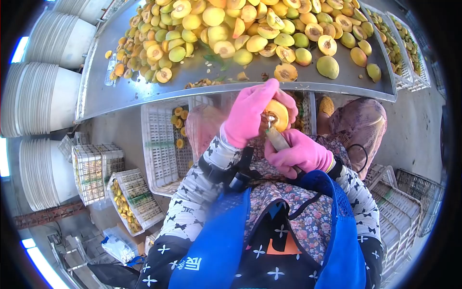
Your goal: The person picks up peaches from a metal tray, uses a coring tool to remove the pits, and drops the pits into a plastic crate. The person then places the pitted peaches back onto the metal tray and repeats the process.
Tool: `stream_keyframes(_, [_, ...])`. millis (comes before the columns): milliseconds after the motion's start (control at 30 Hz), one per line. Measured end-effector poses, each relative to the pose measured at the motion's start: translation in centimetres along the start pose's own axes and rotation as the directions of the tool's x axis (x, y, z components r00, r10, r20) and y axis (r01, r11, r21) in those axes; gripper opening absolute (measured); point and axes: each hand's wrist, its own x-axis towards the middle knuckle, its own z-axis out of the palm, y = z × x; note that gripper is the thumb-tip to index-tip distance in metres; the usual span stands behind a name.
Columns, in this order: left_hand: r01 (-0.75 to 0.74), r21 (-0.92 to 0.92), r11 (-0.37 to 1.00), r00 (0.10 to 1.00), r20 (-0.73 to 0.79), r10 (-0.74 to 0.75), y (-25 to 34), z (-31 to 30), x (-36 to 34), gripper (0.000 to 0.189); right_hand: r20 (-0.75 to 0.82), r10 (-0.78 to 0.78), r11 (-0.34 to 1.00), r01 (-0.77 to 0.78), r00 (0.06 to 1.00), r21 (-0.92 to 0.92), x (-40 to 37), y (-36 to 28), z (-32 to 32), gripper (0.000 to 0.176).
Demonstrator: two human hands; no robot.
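My left hand [248, 115], in a pink glove, is closed around a halved yellow peach [280, 113] with its cut face turned toward me. The brown pit area shows in its middle. In my pink-gloved right hand [305, 153] is a pitting tool [277, 139] with a pale handle. Its metal end touches the centre of the peach half; the exact shape of that end is hard to make out. Both hands are over my lap, just in front of the metal table's edge [216, 90]. Another peach half [286, 72] lies on the table close beyond my left hand.
A large heap of halved peaches [216, 33] covers the table's far part. A plastic bottle [111, 70] lies at its left. Below the table stands a white crate [159, 144] with peach halves inside. More crates [137, 200] and stacked white tubs [41, 98] are at left.
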Motion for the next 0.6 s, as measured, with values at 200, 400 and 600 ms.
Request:
stream_keyframes(200, [0.183, -0.277, 0.943, 0.890, -0.361, -0.279, -0.9, -2.7, -1.7, 0.048, -0.096, 0.127, 0.969, -0.144, 0.987, -0.200, -1.5, -0.7, -1.6, 0.014])
stream_keyframes(400, [0.268, 0.454, 0.850, 0.820, -0.571, 0.046, 5.1, -14.6, -12.1, 0.032, -0.271, -0.337, 0.160, -0.229, 0.902, -0.960, -2.0, 2.6, -6.2, 0.032])
stream_keyframes(600, [0.395, 0.564, 0.725, 0.434, -0.810, 0.395, 4.8, -26.3, -7.1, 0.054, -0.303, -0.213, 0.185, -0.267, 0.929, -0.946, 0.1, 0.9, -4.4, 0.035])
